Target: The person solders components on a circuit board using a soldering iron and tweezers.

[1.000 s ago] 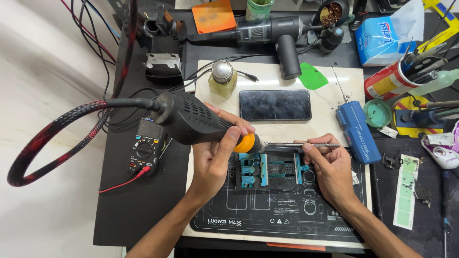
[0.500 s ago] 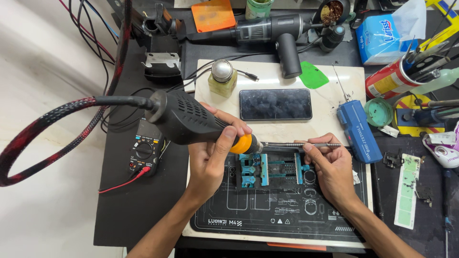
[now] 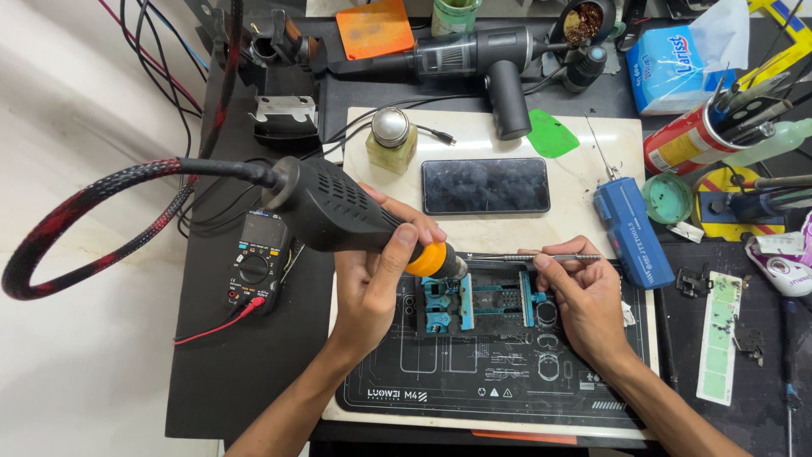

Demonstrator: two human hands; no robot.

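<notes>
While the left hand (image 3: 372,279) is clenched on the hot-air gun (image 3: 338,211), nozzle down at the blue clamp fixture (image 3: 478,305) mid-mat, the right hand's fingers (image 3: 550,258) pinch tweezers (image 3: 524,256) reaching in from 3 o'clock, probably to nudge heated parts.

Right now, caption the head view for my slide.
Left hand aims hot-air gun at clamped board; right hand holds tweezers.

Dark phone screen (image 3: 485,185) centre; blue tissue pack (image 3: 677,68) top-right.
</notes>
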